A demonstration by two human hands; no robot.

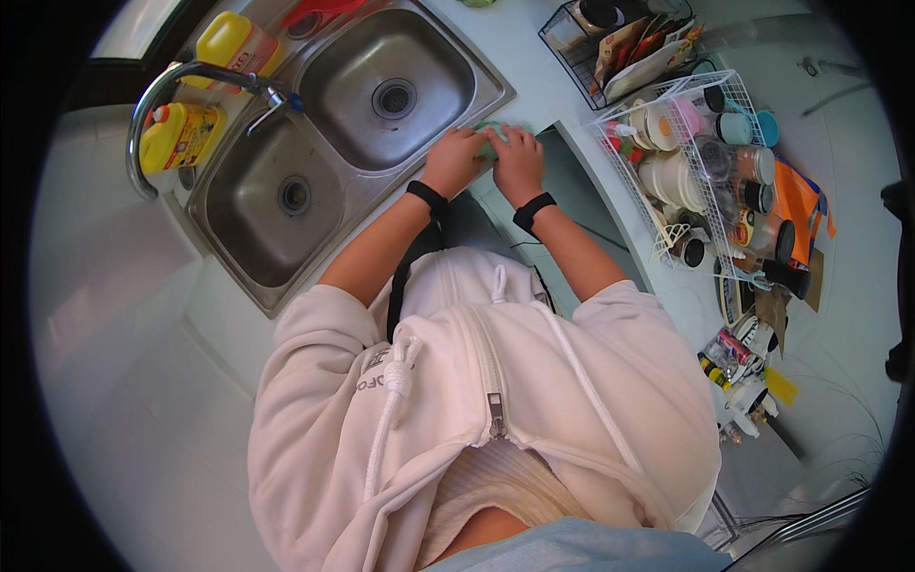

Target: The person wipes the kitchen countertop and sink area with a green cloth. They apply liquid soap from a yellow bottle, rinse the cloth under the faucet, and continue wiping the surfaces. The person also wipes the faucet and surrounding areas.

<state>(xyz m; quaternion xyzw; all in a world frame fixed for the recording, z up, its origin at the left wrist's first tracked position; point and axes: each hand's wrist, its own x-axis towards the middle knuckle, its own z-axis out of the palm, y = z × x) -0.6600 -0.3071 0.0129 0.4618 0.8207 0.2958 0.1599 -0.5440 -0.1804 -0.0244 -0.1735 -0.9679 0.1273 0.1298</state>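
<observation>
My left hand (pixel 454 161) and my right hand (pixel 520 159) meet at the counter edge, just right of the double stainless-steel sink (pixel 493 93). Between them lies a pale green cloth-like item (pixel 488 149), mostly covered by my fingers. The fingers of both hands are bent over it; whether either one grips it or only presses on it cannot be told. A black band circles each wrist. The sink's upper basin (pixel 393 136) is beside my left hand, with its drain visible. The lower basin (pixel 264 236) lies farther left.
A chrome faucet (pixel 154 89) arches over the sink's left side, near two yellow bottles (pixel 232 39). A black wire basket (pixel 582 75) with packets and a white wire rack (pixel 622 157) with jars and bowls stand on the right counter. A red item (pixel 322 10) lies behind the sink.
</observation>
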